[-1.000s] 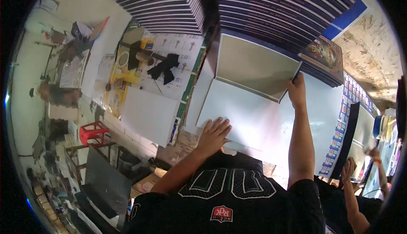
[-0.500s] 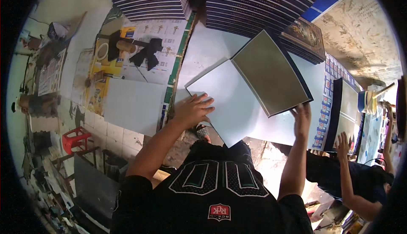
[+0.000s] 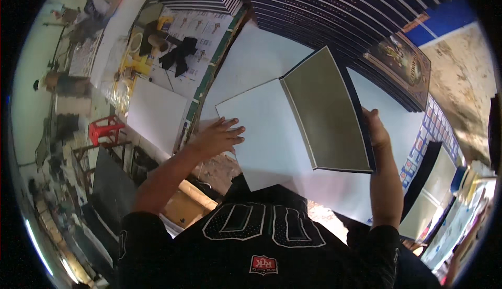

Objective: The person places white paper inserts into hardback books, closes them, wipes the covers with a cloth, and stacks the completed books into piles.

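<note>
An open hardcover book [image 3: 334, 111] lies tilted in front of me on the white work surface. Its right side is a raised cover with a grey-brown board inside and dark edges; a large white sheet [image 3: 261, 127] forms its left side. My left hand [image 3: 218, 138] rests at the left edge of that sheet, fingers spread, gripping nothing. At the cover's outer right edge, my right hand [image 3: 377, 129] holds on with the thumb showing; its other fingers are mostly hidden behind the dark cover.
Tall stacks of dark-blue books [image 3: 334, 6] rise at the far side. A smaller pile with a decorated cover [image 3: 402, 61] stands right of them. Left are a hammer [image 3: 159, 42], black cloth [image 3: 179, 56] and white board [image 3: 154, 114]. A red stool [image 3: 106, 128] stands beyond.
My right hand has slid from the cover's near corner up its outer edge. The cover has turned and come nearer, and the view has shifted. My left hand stays by the sheet's left edge.
</note>
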Tool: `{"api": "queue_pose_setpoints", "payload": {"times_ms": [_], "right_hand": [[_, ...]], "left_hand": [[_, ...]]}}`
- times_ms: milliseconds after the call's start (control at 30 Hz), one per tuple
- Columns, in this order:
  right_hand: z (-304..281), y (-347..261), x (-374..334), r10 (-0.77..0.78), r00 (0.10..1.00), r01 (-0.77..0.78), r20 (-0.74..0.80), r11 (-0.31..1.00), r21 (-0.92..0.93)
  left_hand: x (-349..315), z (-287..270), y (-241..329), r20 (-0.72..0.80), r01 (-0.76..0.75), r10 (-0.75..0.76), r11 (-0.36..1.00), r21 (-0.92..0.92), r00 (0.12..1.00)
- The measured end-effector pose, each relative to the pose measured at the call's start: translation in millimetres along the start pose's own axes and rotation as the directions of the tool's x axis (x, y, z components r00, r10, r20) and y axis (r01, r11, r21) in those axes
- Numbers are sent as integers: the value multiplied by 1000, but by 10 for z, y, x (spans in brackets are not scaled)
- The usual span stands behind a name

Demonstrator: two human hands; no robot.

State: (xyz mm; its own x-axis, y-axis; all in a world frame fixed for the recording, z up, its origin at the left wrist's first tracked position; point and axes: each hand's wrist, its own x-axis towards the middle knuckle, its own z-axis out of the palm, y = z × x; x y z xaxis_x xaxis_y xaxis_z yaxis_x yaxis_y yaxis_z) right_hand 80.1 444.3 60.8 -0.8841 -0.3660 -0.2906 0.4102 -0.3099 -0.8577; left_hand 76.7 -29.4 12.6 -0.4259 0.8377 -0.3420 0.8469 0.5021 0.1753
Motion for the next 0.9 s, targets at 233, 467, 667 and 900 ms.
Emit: {"api": "queue_pose_setpoints", "payload": {"times_ms": [233, 467, 667, 900], "right_hand": [[-390, 379, 215, 284, 939, -252, -192, 952, 175], [-172, 318, 389, 263, 962, -232, -80, 934, 271], [564, 122, 351, 141, 990, -135, 18, 890, 435], [1019, 146, 206, 322, 935, -297, -148, 940, 169]], "left_hand": [[31, -72, 44, 92, 55, -54, 998, -7, 994], [-25, 35, 44, -140, 9, -19, 997, -71, 990], [-54, 40, 12, -118, 28, -38, 997, -78, 992], [-125, 215, -24, -207, 31, -73, 979, -200, 976]]}}
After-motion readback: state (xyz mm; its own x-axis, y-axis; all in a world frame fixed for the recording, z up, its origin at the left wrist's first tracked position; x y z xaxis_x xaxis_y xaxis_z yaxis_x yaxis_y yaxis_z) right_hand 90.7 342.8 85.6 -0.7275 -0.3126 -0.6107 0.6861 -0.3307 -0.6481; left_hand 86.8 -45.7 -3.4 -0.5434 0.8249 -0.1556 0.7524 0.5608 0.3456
